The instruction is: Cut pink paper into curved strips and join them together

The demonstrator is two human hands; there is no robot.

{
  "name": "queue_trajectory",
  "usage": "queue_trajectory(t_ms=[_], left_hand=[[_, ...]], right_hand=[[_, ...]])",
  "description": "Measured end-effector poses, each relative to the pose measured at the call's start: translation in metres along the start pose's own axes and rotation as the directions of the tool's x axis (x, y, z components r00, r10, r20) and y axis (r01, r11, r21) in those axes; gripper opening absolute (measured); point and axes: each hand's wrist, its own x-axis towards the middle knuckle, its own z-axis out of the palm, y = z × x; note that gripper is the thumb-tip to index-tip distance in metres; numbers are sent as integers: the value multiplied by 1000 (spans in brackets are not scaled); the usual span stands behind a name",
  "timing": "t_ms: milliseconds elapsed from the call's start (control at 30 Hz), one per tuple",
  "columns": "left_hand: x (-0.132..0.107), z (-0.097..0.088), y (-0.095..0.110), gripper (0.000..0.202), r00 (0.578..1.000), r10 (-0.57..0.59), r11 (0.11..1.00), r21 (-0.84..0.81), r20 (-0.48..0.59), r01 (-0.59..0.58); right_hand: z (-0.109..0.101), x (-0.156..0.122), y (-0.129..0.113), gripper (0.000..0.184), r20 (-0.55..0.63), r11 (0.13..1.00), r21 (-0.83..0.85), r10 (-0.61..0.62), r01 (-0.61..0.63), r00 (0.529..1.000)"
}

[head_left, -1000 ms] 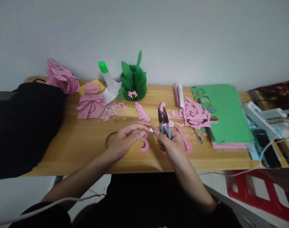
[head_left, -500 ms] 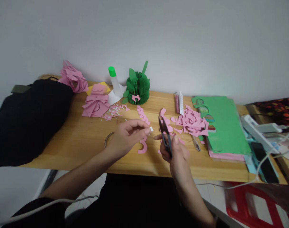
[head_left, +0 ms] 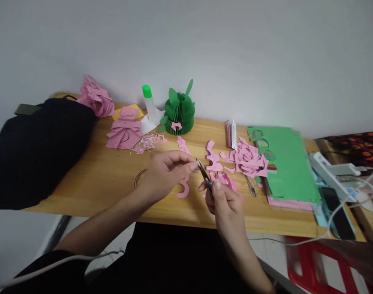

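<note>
My left hand [head_left: 162, 173] is over the middle of the table, its thumb and index finger pinching a tiny white piece [head_left: 198, 163], probably paper. Dark thread snips [head_left: 206, 178] are gripped in my right hand [head_left: 227, 204]. Their tips reach the white piece, right beside the left fingertips. Under and around both hands lie pink scalloped paper cutouts [head_left: 213, 157], partly covered by the hands. Behind them stands a green pleated-paper figure [head_left: 179, 116] with leaf-like pieces and a small pink bow [head_left: 176, 125].
Pink paper scraps [head_left: 250, 157] are heaped to the right, near a white tube [head_left: 234, 134] and green sheets [head_left: 292, 163]. A glue bottle [head_left: 149, 104], folded pink paper [head_left: 124, 132] and a black bag [head_left: 45, 151] stand left. A power strip [head_left: 330, 173] and phone [head_left: 339, 214] lie far right.
My right hand has brought the snips left to the white piece, and their blades have come closer together. The left hand has barely moved; the view has shifted slightly.
</note>
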Motion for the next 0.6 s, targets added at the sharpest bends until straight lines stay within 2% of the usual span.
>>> queue_trajectory(t_ms=[433, 600], left_hand=[[5, -3, -4, 10, 1000, -9, 1000, -18, -3, 9], [7, -3, -4, 9, 1000, -29, 997, -72, -9, 28]], right_hand=[[0, 3, 0, 48, -25, 999, -50, 3, -4, 1000], [2, 5, -3, 49, -25, 995, -94, -25, 22, 999]])
